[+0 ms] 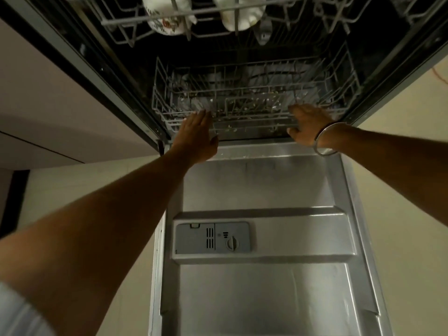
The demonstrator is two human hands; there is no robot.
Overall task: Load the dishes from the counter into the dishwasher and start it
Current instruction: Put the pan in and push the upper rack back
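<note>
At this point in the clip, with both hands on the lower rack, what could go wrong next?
1. The left hand and right hand rest flat-fingered on the front rim of the lower rack; fingers could get pinched against the tub edge, or caught in the wires, as it slides.
2. The door lies fully open at leg level, a likely trip or shin hazard.
3. Dishes sit in the upper rack overhead; a jolt might rattle them.

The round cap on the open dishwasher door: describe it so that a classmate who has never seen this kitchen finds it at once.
Start at the open dishwasher door, lying flat below both hands. Across it runs a raised band holding a grey dispenser panel. The round cap sits at the panel's right end, the only ridged knob, beside vent slots.
</note>
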